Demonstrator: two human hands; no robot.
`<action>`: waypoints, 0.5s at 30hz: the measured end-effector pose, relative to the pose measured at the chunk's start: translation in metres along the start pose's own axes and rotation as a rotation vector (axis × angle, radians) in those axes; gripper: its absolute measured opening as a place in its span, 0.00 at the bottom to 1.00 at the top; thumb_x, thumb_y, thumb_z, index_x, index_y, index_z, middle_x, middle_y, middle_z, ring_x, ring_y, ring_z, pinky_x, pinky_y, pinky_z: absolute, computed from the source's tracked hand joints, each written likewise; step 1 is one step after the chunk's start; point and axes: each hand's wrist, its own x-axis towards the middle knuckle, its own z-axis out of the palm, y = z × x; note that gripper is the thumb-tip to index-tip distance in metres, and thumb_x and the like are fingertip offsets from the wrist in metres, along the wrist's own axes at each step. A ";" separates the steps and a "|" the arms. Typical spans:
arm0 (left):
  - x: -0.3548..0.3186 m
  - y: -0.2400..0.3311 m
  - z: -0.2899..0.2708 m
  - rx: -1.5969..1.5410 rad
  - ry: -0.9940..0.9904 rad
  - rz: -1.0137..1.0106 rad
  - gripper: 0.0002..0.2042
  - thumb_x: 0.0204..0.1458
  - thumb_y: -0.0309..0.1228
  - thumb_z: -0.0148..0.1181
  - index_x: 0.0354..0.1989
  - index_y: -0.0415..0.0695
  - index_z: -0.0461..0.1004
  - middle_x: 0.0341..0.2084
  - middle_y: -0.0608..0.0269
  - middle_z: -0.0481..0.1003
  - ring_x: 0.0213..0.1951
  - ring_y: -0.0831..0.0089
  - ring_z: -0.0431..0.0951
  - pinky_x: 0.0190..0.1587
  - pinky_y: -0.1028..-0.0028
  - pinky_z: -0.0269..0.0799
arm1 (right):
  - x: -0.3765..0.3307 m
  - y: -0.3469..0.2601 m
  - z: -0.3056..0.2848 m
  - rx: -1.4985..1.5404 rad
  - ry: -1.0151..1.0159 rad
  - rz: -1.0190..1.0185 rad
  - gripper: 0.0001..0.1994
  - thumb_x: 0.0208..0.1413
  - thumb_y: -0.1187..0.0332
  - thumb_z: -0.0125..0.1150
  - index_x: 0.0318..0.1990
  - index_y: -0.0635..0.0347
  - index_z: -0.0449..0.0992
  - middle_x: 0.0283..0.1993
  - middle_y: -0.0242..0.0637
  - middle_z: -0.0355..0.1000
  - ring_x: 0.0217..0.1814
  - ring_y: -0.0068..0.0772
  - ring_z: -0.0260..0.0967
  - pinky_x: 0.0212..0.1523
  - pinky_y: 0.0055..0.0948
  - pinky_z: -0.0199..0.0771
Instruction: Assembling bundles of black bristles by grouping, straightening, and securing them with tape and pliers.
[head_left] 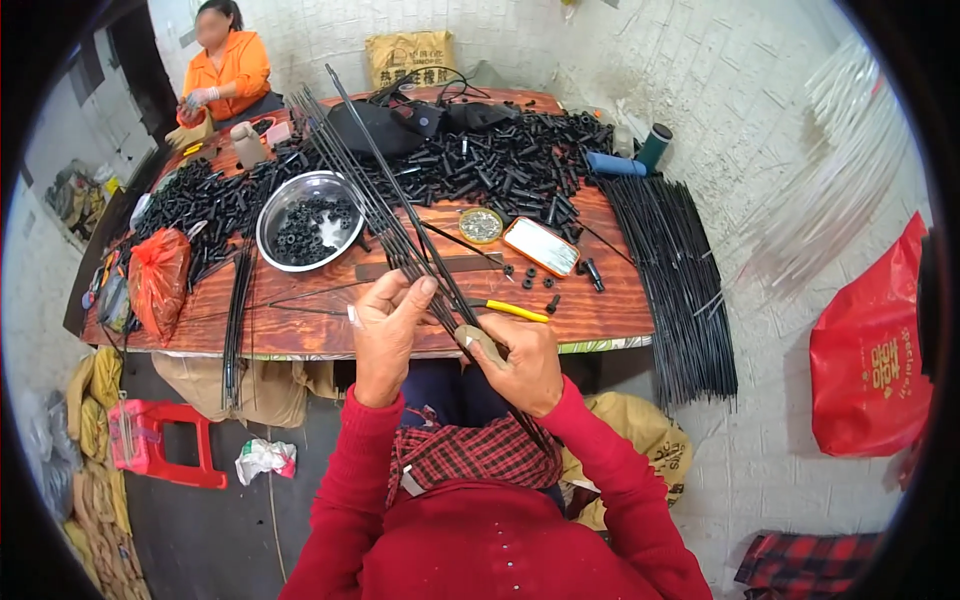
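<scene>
My right hand (520,362) grips a bundle of long thin black rods (372,195) near its lower end; the rods fan out up and left over the wooden table (600,305). A taped finger of that hand rests on the bundle. My left hand (388,325) pinches one or two rods of the same bundle a little higher up, thumb against fingertips. Both hands are at the table's near edge, above my lap. A metal bowl (305,218) of small black rings stands just left of the rods.
Heaps of short black tubes (500,165) cover the far table. A yellow-handled tool (515,311), a small tin (481,224) and a flat tray (541,246) lie near. More rods (675,280) lean at the right. A person in orange (228,70) works at the far left. A red stool (160,440) stands below.
</scene>
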 end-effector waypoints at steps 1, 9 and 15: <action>0.001 -0.001 0.000 0.011 0.003 -0.009 0.08 0.60 0.29 0.62 0.43 0.37 0.78 0.33 0.65 0.81 0.30 0.82 0.79 0.32 0.81 0.76 | -0.001 0.000 -0.001 -0.006 -0.017 0.017 0.10 0.52 0.78 0.63 0.42 0.64 0.80 0.27 0.39 0.77 0.28 0.39 0.77 0.30 0.32 0.72; -0.004 0.000 0.000 -0.040 0.020 -0.002 0.07 0.60 0.28 0.63 0.43 0.38 0.77 0.33 0.65 0.81 0.30 0.82 0.79 0.32 0.84 0.71 | -0.006 0.002 0.004 0.259 -0.064 0.094 0.10 0.64 0.68 0.55 0.41 0.66 0.79 0.26 0.37 0.76 0.26 0.28 0.74 0.28 0.28 0.71; -0.006 -0.001 -0.004 -0.034 0.019 -0.045 0.07 0.59 0.26 0.63 0.43 0.39 0.77 0.33 0.65 0.81 0.30 0.84 0.78 0.31 0.85 0.69 | -0.006 -0.002 0.003 0.536 -0.128 0.289 0.12 0.67 0.66 0.55 0.43 0.67 0.79 0.28 0.33 0.78 0.27 0.18 0.70 0.28 0.22 0.69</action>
